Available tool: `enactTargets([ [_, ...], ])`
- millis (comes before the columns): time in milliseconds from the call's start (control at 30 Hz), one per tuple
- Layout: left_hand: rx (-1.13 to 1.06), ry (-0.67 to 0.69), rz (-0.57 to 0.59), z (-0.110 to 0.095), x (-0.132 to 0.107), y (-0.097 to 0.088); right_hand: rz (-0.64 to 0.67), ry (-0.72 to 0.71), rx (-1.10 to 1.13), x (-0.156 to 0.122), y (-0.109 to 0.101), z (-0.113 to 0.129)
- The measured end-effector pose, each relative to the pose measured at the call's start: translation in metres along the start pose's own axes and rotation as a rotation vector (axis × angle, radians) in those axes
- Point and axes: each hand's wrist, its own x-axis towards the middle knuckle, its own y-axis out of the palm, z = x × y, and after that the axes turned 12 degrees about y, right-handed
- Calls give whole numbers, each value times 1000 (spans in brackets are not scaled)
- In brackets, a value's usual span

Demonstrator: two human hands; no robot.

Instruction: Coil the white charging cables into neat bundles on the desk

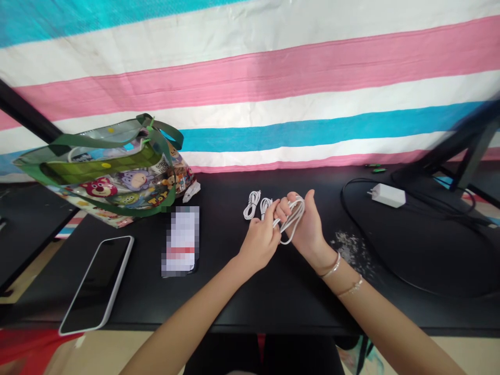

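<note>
A white charging cable point(294, 219), gathered in loose loops, hangs between my two hands above the black table. My left hand point(261, 238) pinches the loops from the left side. With its fingers curled into the coil and its thumb raised, my right hand point(308, 229) holds the other side; a bracelet and a thin band circle that wrist. Just beyond my left hand lie two bundled white cables, one coiled cable point(252, 205) in full sight and another coiled cable point(265, 205) partly hidden by my fingers.
To the left stand a cartoon-print bag point(121, 182), a dark-screened phone point(97, 284) and a second phone point(180, 242) with a blurred screen. On the right lie a white charger plug point(388, 195), a black cable point(367, 250) and white scraps point(351, 252). Striped sheeting point(250, 78) hangs behind.
</note>
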Motion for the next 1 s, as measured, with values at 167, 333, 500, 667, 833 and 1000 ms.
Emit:
enactTargets([
  [167,16,8,2,-1,-1,2,-5,0,-20,-1,1,1],
  [333,-8,-5,-24,-1,-1,0,-3,43,-32,-2,4,5],
  [500,-41,20,-52,1,-1,0,-6,43,-9,-1,6,6],
  [667,-46,19,-58,1,0,0,6,48,17,1,3,4],
  [833,-54,-1,-76,-1,0,-1,14,80,29,2,2,5],
  [1000,-38,-27,-93,-1,-1,-1,19,106,59,2,0,5],
])
